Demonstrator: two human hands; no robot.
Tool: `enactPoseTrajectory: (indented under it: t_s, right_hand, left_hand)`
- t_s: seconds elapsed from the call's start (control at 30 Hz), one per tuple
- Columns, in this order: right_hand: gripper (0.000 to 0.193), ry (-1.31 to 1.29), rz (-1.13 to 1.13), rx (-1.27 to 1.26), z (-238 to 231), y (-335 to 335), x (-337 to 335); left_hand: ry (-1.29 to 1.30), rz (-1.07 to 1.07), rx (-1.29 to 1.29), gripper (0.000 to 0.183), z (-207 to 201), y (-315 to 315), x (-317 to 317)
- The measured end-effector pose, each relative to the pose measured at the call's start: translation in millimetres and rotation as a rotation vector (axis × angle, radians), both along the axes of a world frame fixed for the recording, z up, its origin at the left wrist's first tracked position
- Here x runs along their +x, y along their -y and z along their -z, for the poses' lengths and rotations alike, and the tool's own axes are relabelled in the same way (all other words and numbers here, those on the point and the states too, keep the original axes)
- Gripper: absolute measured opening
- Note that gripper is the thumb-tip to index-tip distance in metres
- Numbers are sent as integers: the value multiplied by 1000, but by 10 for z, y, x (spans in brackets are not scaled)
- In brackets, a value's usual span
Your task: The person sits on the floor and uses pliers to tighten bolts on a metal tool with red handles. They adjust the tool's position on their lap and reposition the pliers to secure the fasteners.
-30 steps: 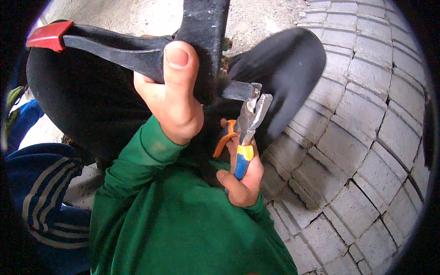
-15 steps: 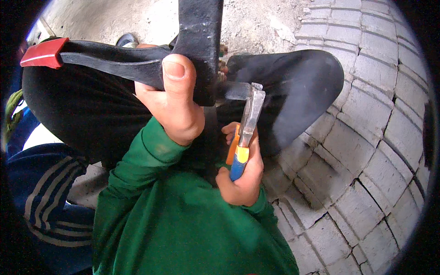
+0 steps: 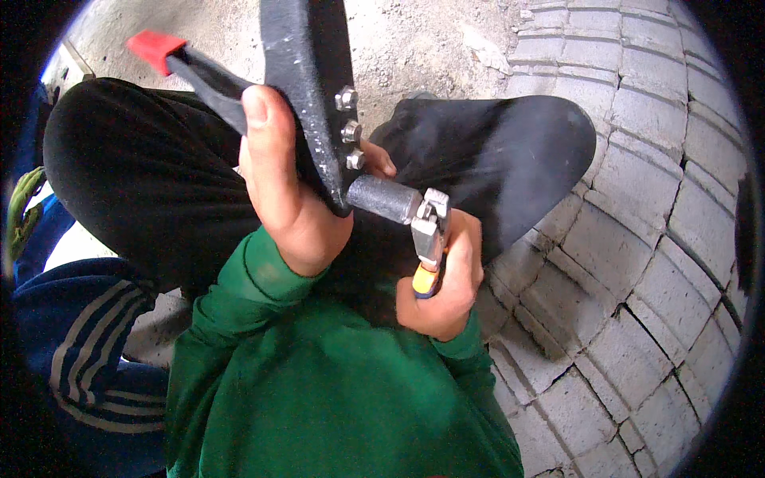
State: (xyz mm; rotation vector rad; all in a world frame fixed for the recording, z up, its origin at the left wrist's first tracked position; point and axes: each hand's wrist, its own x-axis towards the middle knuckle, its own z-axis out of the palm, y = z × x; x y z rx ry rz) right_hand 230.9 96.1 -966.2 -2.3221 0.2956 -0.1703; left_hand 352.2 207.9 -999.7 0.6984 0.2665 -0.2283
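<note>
My left hand [image 3: 287, 199] is closed around a black metal bracket [image 3: 299, 80], the thumb on its near face and fingertips showing past the far side. Several silver hex bolts [image 3: 351, 131] line the bracket's right edge. A black lever with a red tip [image 3: 157, 52] sticks out to the upper left. From the bracket's lower end a short dark cylinder [image 3: 384, 199] points right. My right hand [image 3: 453, 283] is wrapped round the handles of a pair of pliers [image 3: 429, 235], mostly hidden in the fist, with yellow and blue showing. The metal jaws meet the cylinder's outer end.
My crossed legs in black trousers [image 3: 542, 143] lie beneath the work. Another person's leg in striped blue trousers [image 3: 96, 350] is close on the left. Grey paving blocks [image 3: 629, 247] spread to the right, and rough concrete ground [image 3: 430, 48] lies ahead.
The bracket has turned in my left hand, so its bolts now face me and the red tip has swung up and right. The pliers have moved down, their handles now more covered.
</note>
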Motion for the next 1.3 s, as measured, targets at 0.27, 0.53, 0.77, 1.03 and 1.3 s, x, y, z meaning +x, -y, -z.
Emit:
enactPoseTrajectory:
  t_s: [0.27, 0.53, 0.77, 1.03, 1.3]
  right_hand:
    - [62, 167, -211, -404, 39, 428, 42]
    - [61, 85, -333, -502, 73, 569, -17]
    - [74, 16, -215, -364, 57, 371, -174]
    - [76, -21, -224, -253, 25, 356, -123]
    - [75, -97, -169, 55, -174, 379, -1]
  left_hand:
    - [-300, 385, -119, 47, -49, -32, 158]
    - [-477, 696, -115, 34, 290, 9, 108]
    - [-277, 396, 102, 45, 317, 0, 78]
    - [-406, 500, 45, 41, 291, -5, 170]
    - [-497, 658, -187, 45, 185, -135, 115]
